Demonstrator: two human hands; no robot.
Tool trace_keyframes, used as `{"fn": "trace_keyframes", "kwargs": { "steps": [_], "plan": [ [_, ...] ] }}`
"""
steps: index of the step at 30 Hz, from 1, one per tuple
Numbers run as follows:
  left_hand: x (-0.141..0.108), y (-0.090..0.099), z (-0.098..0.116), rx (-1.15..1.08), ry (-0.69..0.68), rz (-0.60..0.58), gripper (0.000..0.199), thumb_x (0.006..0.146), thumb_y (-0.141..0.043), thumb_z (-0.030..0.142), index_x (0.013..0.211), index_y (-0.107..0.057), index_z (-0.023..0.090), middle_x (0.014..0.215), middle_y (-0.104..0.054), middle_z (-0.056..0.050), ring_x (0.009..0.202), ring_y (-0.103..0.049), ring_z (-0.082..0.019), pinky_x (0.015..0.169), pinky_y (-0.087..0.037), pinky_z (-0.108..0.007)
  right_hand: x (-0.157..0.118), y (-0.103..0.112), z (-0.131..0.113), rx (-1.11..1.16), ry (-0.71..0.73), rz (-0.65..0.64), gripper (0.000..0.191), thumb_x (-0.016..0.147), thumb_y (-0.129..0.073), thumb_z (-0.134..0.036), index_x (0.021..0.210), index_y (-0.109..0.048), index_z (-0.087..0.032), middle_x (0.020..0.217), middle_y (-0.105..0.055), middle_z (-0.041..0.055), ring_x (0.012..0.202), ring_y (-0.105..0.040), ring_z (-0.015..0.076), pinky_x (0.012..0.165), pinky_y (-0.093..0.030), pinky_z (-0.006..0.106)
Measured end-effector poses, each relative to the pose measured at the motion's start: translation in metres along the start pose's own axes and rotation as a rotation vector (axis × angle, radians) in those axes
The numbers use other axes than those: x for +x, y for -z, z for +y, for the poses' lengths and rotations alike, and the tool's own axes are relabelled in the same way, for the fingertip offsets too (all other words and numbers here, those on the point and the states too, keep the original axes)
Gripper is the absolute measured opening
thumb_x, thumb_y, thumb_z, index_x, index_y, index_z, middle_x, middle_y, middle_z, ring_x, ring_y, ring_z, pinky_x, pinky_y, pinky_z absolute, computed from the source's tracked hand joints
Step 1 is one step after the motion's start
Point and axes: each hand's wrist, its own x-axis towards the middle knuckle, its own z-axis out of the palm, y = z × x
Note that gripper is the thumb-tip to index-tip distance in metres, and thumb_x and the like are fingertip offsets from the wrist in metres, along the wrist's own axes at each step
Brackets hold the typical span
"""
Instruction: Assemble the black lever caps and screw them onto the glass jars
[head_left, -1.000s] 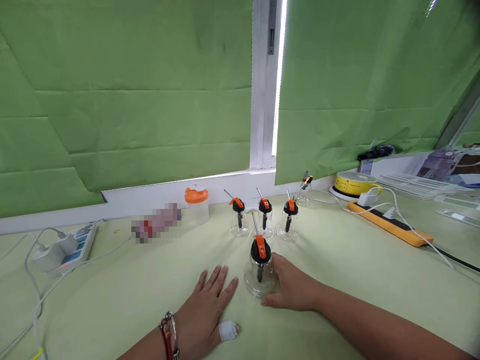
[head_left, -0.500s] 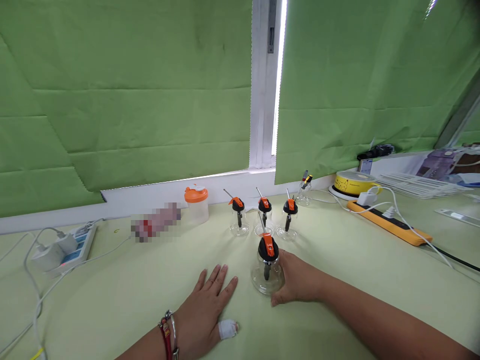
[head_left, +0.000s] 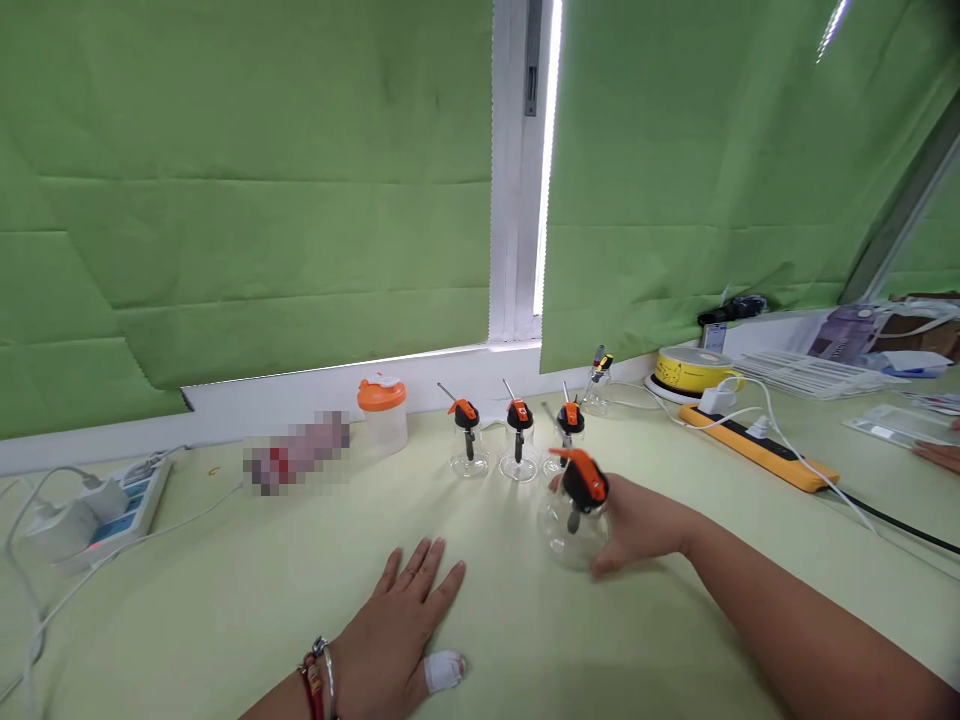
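My right hand is wrapped round the right side of a clear glass jar with a black and orange lid. The jar leans slightly; whether its base touches the table I cannot tell. My left hand lies flat on the table with its fingers apart and white tape round the thumb. Behind the held jar, three similar jars stand in a row: a left jar, a middle jar and a right jar, partly hidden. A thin metal rod sticks up from each lid in the row.
An orange-lidded plastic cup stands by the wall, beside a blurred pink item. A white power strip with cables lies left. On the right are an orange power strip, a yellow container and small-handled tools in a glass.
My right hand has moved the front jar to the right and tilted it, so it now overlaps the right jar of the row. My left hand stays flat. The view has shifted slightly.
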Motion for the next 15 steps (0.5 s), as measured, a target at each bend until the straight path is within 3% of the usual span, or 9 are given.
{"fn": "trace_keyframes", "kwargs": {
  "steps": [3, 7, 10, 12, 15],
  "plan": [
    [0.002, -0.006, 0.0, 0.023, 0.024, 0.066, 0.071, 0.088, -0.03, 0.062, 0.147, -0.015, 0.025, 0.153, -0.008, -0.013, 0.141, -0.007, -0.033, 0.11, -0.009, -0.059, -0.004, 0.019, 0.016, 0.009, -0.042, 0.175, 0.066, 0.054, -0.078, -0.036, 0.115, -0.058, -0.021, 0.114, -0.062, 0.0083, 0.104, -0.056, 0.0299, 0.085, -0.047, 0.036],
    [0.002, -0.009, 0.003, 0.032, 0.044, 0.117, 0.071, 0.087, -0.031, 0.063, 0.146, -0.022, 0.024, 0.153, -0.013, -0.015, 0.141, -0.01, -0.034, 0.11, -0.01, -0.059, -0.01, 0.04, 0.056, -0.065, -0.198, 0.39, 0.046, 0.054, -0.078, -0.044, 0.09, -0.064, -0.018, 0.099, -0.066, 0.0094, 0.079, -0.059, 0.0236, 0.066, -0.047, 0.031],
    [0.002, -0.009, 0.005, 0.025, 0.042, 0.11, 0.071, 0.087, -0.031, 0.063, 0.146, -0.022, 0.024, 0.152, -0.014, -0.015, 0.141, -0.011, -0.033, 0.111, -0.011, -0.058, -0.014, 0.045, 0.086, -0.056, -0.333, 0.474, 0.055, 0.054, -0.077, -0.045, 0.101, -0.063, -0.018, 0.086, -0.065, 0.0064, 0.069, -0.056, 0.0192, 0.06, -0.043, 0.029],
    [0.002, -0.011, 0.005, 0.031, 0.056, 0.146, 0.071, 0.086, -0.032, 0.063, 0.146, -0.023, 0.024, 0.152, -0.015, -0.014, 0.141, -0.011, -0.033, 0.111, -0.01, -0.058, -0.014, 0.042, 0.1, -0.011, -0.38, 0.466, 0.066, 0.054, -0.077, -0.042, 0.113, -0.058, -0.018, 0.08, -0.062, 0.0039, 0.066, -0.054, 0.0182, 0.059, -0.041, 0.028],
    [0.003, -0.015, 0.005, 0.039, 0.058, 0.178, 0.071, 0.086, -0.034, 0.062, 0.145, -0.024, 0.025, 0.152, -0.016, -0.013, 0.141, -0.013, -0.033, 0.111, -0.011, -0.058, -0.012, 0.035, 0.112, 0.05, -0.439, 0.435, 0.073, 0.052, -0.078, -0.04, 0.117, -0.056, -0.014, 0.073, -0.059, 0.002, 0.061, -0.05, 0.0163, 0.056, -0.038, 0.027]
  ]
}}
